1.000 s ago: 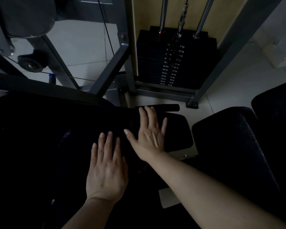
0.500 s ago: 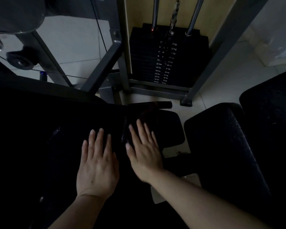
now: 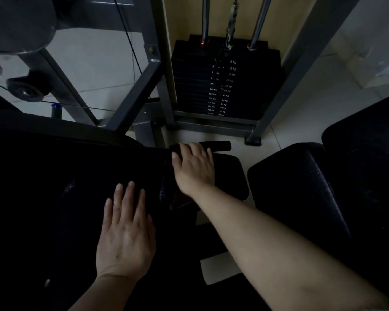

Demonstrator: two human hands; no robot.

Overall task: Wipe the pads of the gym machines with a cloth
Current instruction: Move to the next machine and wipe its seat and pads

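1. Landmark: weight stack (image 3: 225,81). The wide dark pad (image 3: 54,187) lies below and left of it; a smaller pad (image 3: 229,176) lies directly below it.
2. Cloth (image 3: 177,198): dark, barely distinguishable, seemingly under the right hand (image 3: 194,169) at the seam between the two pads. Extent unclear.
3. Handling, judged: cloth light, limp, bunches easily; best pressed under a flat palm, not pinched. Pads look firm, fixed, slightly grippy.
4. Grip: right hand lies on the cloth, fingers bending over the far edge; whether they clench it I cannot tell. Left hand (image 3: 126,232) flat on the wide pad, fingers straight, holding nothing.
5. Versus half a second earlier: right hand has moved toward the weight stack; left hand is almost unmoved.
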